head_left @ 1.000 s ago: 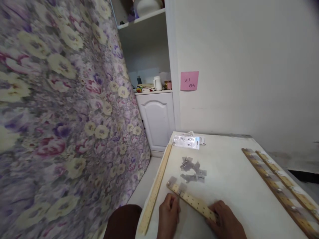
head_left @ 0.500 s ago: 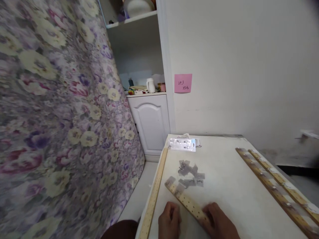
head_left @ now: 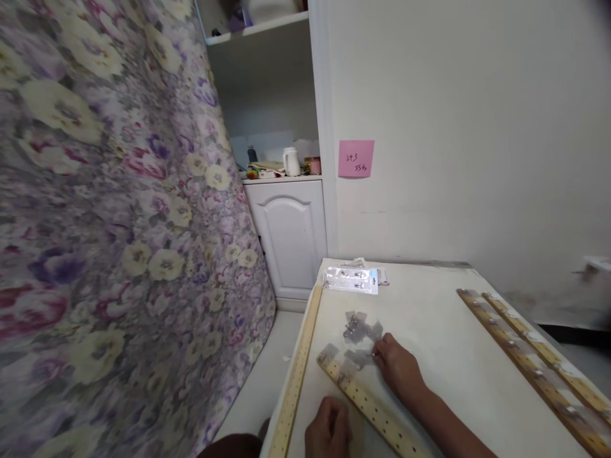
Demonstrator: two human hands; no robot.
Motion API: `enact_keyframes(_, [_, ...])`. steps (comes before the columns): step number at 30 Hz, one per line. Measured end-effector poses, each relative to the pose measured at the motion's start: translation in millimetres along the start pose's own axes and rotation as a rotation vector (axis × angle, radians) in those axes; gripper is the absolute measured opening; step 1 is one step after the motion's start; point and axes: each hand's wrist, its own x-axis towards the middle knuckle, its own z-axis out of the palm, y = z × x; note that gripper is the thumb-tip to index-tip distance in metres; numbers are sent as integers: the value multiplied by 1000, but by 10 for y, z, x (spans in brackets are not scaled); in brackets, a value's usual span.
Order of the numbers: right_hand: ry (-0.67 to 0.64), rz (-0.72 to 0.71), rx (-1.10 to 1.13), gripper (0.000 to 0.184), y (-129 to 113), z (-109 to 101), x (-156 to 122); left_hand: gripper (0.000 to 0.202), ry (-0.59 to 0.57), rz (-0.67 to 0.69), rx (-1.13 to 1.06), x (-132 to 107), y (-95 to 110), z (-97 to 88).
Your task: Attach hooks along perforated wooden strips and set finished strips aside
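a: where is the middle strip [head_left: 368, 405] lying?

b: it is lying aslant on the bench [head_left: 429, 312], its near end running out of view, with the left hand [head_left: 329, 429] resting just beside it

a: is that hand grasping anything?

b: it is curling loosely, but its inner side isn't showing, so i'm not able to tell

a: and the right hand [head_left: 398, 369]?

b: it is bending its fingers down at the edge of one of the loose packets [head_left: 358, 329], just past the strip; whether its grip is pinching or only touching, i'm not able to tell

a: how far along is it all looking?

b: part way, i'm judging: the brown strip [head_left: 525, 360] and the outer strip [head_left: 544, 348], over on the right, are carrying packets along their lengths, while the middle one is carrying only two, by its far end, and is showing bare holes below

a: so what is remaining?

b: those holes, seemingly, and the left strip [head_left: 298, 369], which is looking bare; a small heap of packets is waiting loose, and a blister pack [head_left: 351, 280] is lying at the far edge
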Motion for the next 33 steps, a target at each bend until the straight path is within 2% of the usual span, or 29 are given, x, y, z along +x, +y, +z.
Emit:
enact_keyframes(7, [93, 0, 148, 12, 59, -206, -195, 34, -7, 11, -5, 2, 44, -8])
enact_keyframes(12, [45, -18, 292, 9, -95, -319, -465, 42, -24, 16, -40, -65, 209, -34])
enact_keyframes(16, [32, -63, 280, 10, -307, -284, -702, 47, -114, 10, -181, -172, 363, -73])
enact_keyframes(19, [19, -133, 254, 12, -414, -196, -838, 44, -159, 3, -294, -232, 422, -105])
enact_keyframes(23, [3, -173, 245, 16, -470, -104, -937, 40, -174, -45, -352, -209, 358, -120])
enact_keyframes(28, [-5, -119, 316, 13, -486, -101, -956, 38, -196, -74, -359, -116, 238, -88])
enact_keyframes(33, [-1, -70, 465, 12, -514, -91, -948, 34, -218, -99, -375, -92, 221, -95])
